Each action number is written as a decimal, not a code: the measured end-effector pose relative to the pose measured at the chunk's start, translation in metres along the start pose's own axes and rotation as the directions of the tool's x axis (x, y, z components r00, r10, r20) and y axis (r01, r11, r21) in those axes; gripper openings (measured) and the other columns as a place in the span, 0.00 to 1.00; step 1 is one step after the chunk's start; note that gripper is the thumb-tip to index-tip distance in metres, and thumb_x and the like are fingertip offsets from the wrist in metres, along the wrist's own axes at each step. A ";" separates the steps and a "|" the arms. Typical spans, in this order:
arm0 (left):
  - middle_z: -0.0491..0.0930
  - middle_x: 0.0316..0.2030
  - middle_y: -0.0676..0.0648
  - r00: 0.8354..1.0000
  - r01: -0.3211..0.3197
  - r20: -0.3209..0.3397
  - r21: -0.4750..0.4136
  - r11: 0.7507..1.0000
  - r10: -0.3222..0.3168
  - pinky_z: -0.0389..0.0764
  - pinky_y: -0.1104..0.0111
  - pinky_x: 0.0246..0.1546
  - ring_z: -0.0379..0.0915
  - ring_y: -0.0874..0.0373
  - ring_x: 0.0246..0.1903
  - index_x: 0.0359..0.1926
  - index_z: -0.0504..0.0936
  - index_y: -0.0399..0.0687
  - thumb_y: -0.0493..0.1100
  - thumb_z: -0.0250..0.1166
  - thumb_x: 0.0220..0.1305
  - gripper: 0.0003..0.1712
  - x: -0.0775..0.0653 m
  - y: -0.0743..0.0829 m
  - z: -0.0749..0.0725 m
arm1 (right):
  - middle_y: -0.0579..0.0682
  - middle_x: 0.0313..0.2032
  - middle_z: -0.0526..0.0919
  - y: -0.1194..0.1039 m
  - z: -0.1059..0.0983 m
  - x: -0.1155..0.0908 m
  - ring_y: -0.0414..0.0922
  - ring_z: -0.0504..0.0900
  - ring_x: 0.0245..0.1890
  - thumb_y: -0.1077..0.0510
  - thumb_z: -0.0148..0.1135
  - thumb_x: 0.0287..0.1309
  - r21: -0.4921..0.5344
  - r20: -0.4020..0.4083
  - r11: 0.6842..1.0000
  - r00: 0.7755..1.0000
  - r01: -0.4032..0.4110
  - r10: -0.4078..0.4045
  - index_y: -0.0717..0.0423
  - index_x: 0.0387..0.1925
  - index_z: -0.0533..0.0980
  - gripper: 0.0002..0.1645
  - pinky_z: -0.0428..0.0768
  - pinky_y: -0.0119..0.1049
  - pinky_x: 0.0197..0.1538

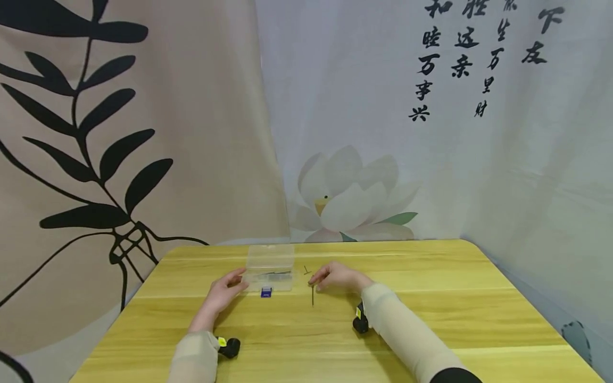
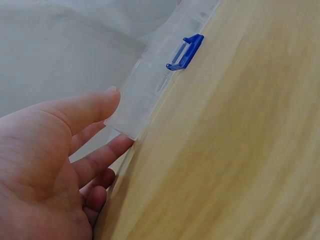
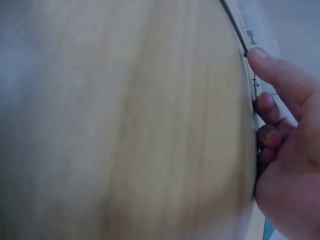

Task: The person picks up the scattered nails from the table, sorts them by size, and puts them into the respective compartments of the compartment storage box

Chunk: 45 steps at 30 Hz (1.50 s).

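Observation:
In the head view my right hand (image 1: 337, 277) is above the table, its thumb and fingertips pinching one end of a thin dark rod (image 1: 313, 297) that points toward me. The right wrist view shows the rod (image 3: 234, 22) running up from the thumb tip; its exact kind cannot be told. My left hand (image 1: 224, 292) holds the left side of a clear plastic box (image 1: 286, 284). Up close, the left thumb (image 2: 107, 102) lies at the box's corner (image 2: 132, 117) with fingers on the other side. The box's lid (image 1: 270, 255) stands open behind it, and several thin dark pieces (image 1: 275, 273) lie inside.
A blue latch (image 1: 266, 292) juts from the box's front. Between box and right hand lies a small dark angled piece (image 1: 307, 271). The yellow wood-grain table (image 1: 297, 346) ends at a printed cloth backdrop (image 1: 215, 133). Both wrists carry small black cameras.

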<state>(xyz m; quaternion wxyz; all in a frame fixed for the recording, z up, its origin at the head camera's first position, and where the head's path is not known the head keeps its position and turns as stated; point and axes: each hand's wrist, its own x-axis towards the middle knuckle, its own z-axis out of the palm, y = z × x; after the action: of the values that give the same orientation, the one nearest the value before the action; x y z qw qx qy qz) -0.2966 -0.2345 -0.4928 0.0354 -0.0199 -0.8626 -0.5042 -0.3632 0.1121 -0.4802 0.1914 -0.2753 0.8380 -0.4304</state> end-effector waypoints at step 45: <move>0.71 0.59 0.31 1.000 0.004 0.015 0.009 1.000 -0.004 0.65 0.46 0.58 0.65 0.38 0.59 0.67 0.69 0.40 0.42 0.62 0.67 0.30 0.000 -0.001 -0.002 | 0.46 0.33 0.75 0.002 0.002 0.001 0.40 0.73 0.42 0.66 0.67 0.57 -0.068 0.057 0.990 0.992 0.120 -0.116 0.60 0.38 0.86 0.07 0.72 0.36 0.52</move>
<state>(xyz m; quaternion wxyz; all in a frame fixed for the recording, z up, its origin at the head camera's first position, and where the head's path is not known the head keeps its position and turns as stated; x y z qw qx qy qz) -0.2964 -0.2366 -0.4932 0.0281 -0.0220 -0.8651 -0.5003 -0.3635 0.1110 -0.4834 0.1776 -0.3423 0.8298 -0.4034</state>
